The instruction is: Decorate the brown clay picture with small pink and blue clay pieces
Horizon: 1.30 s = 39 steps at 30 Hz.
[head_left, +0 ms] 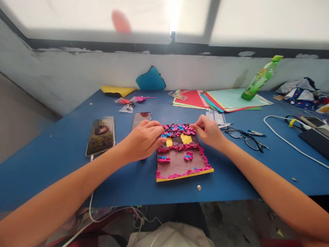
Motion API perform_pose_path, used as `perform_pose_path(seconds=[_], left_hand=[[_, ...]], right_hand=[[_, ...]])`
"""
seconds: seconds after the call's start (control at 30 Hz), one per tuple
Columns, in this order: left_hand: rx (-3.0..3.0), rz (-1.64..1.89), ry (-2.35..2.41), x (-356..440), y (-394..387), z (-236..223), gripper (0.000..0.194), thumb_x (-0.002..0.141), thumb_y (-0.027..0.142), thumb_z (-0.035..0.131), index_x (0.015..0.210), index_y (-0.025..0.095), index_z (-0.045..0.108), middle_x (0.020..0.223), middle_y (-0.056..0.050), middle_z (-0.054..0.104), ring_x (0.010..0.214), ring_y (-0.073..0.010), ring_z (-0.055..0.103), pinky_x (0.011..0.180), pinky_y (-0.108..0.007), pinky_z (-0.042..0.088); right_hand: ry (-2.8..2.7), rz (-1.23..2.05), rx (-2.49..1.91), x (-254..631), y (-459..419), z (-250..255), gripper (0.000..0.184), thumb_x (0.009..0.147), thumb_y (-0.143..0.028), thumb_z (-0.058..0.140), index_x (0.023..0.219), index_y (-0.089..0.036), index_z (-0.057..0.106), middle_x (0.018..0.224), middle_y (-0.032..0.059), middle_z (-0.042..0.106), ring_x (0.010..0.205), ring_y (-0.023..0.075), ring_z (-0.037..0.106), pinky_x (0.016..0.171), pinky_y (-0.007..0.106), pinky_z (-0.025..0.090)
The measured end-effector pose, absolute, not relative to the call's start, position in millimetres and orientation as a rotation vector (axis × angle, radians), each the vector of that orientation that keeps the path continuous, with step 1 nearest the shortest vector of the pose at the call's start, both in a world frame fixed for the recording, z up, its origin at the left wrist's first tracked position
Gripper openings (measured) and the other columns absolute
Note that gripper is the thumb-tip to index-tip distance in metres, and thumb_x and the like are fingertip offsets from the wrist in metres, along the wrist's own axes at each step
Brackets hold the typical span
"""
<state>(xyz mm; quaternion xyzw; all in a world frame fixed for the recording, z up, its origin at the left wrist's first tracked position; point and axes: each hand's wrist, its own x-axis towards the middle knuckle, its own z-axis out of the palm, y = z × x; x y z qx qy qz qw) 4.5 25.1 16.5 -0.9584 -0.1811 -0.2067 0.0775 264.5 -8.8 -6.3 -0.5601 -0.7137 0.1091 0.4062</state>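
A clay-decorated craft panel (177, 163) lies before me on the table, brownish-mauve in its lower part. Pink, purple and blue clay petals crowd its top, with yellow and dark stripes below them. Frilled pink clay runs along its right and bottom sides, above a yellow front edge. At the upper left corner, my left hand (147, 139) grips the panel, thumb and fingers bent round its side. My right hand (208, 132) pinches the upper right corner between thumb and forefinger. The fingertips partly hide both corners.
Phones lie to the left, one (101, 137) with a white cable and another (141, 119) behind my left hand. Eyeglasses (253, 142) and pens are at right. Coloured sheets (223, 99) bear a tilted green bottle (262, 79). A small shiny piece (199, 187) sits near the front edge.
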Motion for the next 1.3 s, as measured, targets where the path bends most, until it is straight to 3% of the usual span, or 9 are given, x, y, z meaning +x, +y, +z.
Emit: perform_pose_path(seconds=[0.23, 0.47, 0.6, 0.73, 0.83, 0.97, 1.13, 1.3], left_hand=[[-2.824, -0.658, -0.467, 6, 21, 16, 0.04, 0.1, 0.034, 0.026, 0.084, 0.014, 0.057, 0.082, -0.011, 0.068, 0.092, -0.024, 0.06, 0.078, -0.037, 0.042], [-2.798, -0.659, -0.44, 7, 15, 19, 0.038, 0.1, 0.033, 0.029, 0.081, 0.014, 0.055, 0.076, -0.009, 0.064, 0.09, -0.0242, 0.06, 0.077, -0.035, 0.041], [-2.795, -0.63, -0.444, 7, 12, 19, 0.038, 0.1, 0.034, 0.029, 0.079, 0.015, 0.054, 0.075, -0.008, 0.064, 0.09, -0.024, 0.059, 0.079, -0.035, 0.042], [-2.782, -0.639, -0.438, 8, 10, 19, 0.038, 0.1, 0.034, 0.029, 0.08, 0.015, 0.054, 0.075, -0.008, 0.063, 0.09, -0.0244, 0.059, 0.078, -0.035, 0.042], [-2.769, -0.641, -0.44, 8, 9, 20, 0.038, 0.099, 0.034, 0.029, 0.078, 0.016, 0.054, 0.074, -0.008, 0.062, 0.089, -0.0239, 0.059, 0.078, -0.035, 0.042], [-2.768, -0.633, -0.452, 9, 8, 20, 0.039, 0.1, 0.036, 0.028, 0.076, 0.016, 0.053, 0.073, -0.008, 0.061, 0.087, -0.0238, 0.058, 0.076, -0.035, 0.043], [-2.808, -0.599, -0.454, 9, 6, 18, 0.041, 0.1, 0.036, 0.026, 0.077, 0.016, 0.054, 0.076, -0.009, 0.062, 0.084, -0.0238, 0.057, 0.074, -0.036, 0.043], [-2.796, -0.602, -0.422, 10, 4, 16, 0.041, 0.1, 0.035, 0.025, 0.078, 0.016, 0.053, 0.076, -0.008, 0.061, 0.082, -0.0222, 0.058, 0.074, -0.034, 0.043]], right_hand=[[-1.848, 0.126, -1.33, 263, -9, -8, 0.035, 0.086, -0.054, 0.052, 0.071, -0.022, 0.051, 0.067, 0.0025, 0.06, 0.054, 0.0136, 0.048, 0.054, 0.027, 0.04], [-1.924, 0.058, -1.247, 263, -11, -8, 0.027, 0.088, -0.039, 0.057, 0.067, -0.021, 0.056, 0.07, 0.0035, 0.062, 0.064, 0.0157, 0.055, 0.061, 0.029, 0.044], [-1.917, 0.124, -1.254, 261, -12, -9, 0.026, 0.085, -0.04, 0.061, 0.069, -0.021, 0.057, 0.07, 0.0025, 0.061, 0.062, 0.0151, 0.055, 0.059, 0.028, 0.044], [-2.003, 0.178, -1.195, 260, -10, -13, 0.031, 0.081, -0.049, 0.064, 0.092, -0.021, 0.062, 0.09, 0.0074, 0.066, 0.083, 0.0209, 0.061, 0.075, 0.034, 0.048], [-2.094, 0.121, -1.167, 261, -7, -18, 0.037, 0.081, -0.051, 0.063, 0.102, -0.02, 0.061, 0.105, 0.0111, 0.064, 0.098, 0.0254, 0.059, 0.085, 0.04, 0.045], [-2.095, -0.046, -1.193, 264, -5, -21, 0.032, 0.087, -0.051, 0.055, 0.083, -0.02, 0.062, 0.089, 0.0088, 0.066, 0.084, 0.0225, 0.06, 0.076, 0.037, 0.041], [-2.12, -0.101, -1.187, 264, -6, -16, 0.041, 0.09, -0.052, 0.049, 0.063, -0.022, 0.053, 0.063, 0.0027, 0.061, 0.065, 0.0175, 0.055, 0.07, 0.033, 0.037], [-2.087, -0.022, -1.173, 262, -8, -14, 0.042, 0.09, -0.051, 0.051, 0.06, -0.022, 0.046, 0.059, 0.002, 0.057, 0.062, 0.017, 0.051, 0.062, 0.03, 0.037]])
